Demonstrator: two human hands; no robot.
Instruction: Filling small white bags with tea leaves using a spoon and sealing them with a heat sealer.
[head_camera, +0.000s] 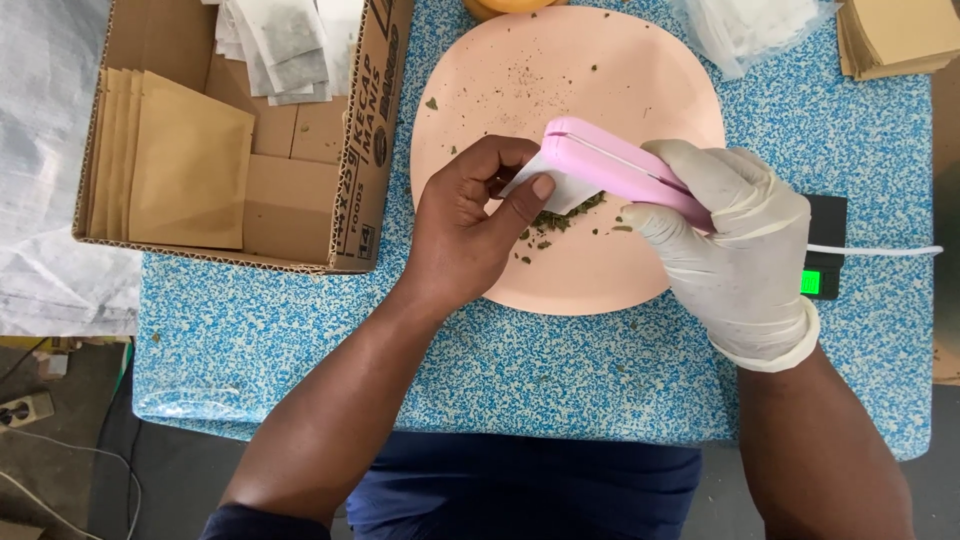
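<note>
Left hand bare, fingers pinched on small white sachet, thumb on top. Right hand in white glove, fingers wrapped round pink handheld sealer, its tip over sachet edge. Both above pink round plate with loose dried herb bits. Step, by look: sealing sachet mouth. Next calls for steady pinch, edge kept straight in sealer. Cardboard box with brown envelopes left, on blue speckled table.

Pink handheld sealer clamped on a small white sachet; both tilted above the plate.
</note>
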